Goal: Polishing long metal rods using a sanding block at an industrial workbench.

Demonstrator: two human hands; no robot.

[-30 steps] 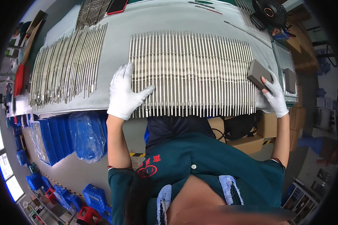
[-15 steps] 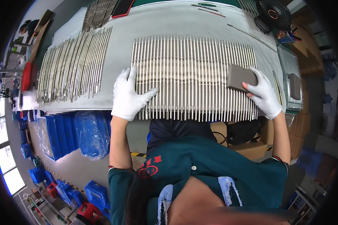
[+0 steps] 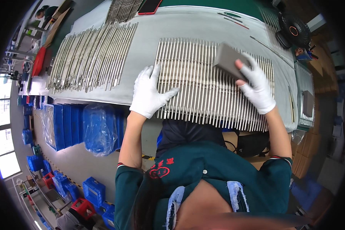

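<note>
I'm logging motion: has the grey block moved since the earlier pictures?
Yes: judged against the central rods, the block has moved left, from their right end toward their middle.

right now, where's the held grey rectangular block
In the head view, the grey rectangular block is right of centre, in the white-gloved right hand, over the central silver metal rods.

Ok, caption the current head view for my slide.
White-gloved left hand at the left edge of a row of metal rods, while the right hand holds a gray block over them.
</note>
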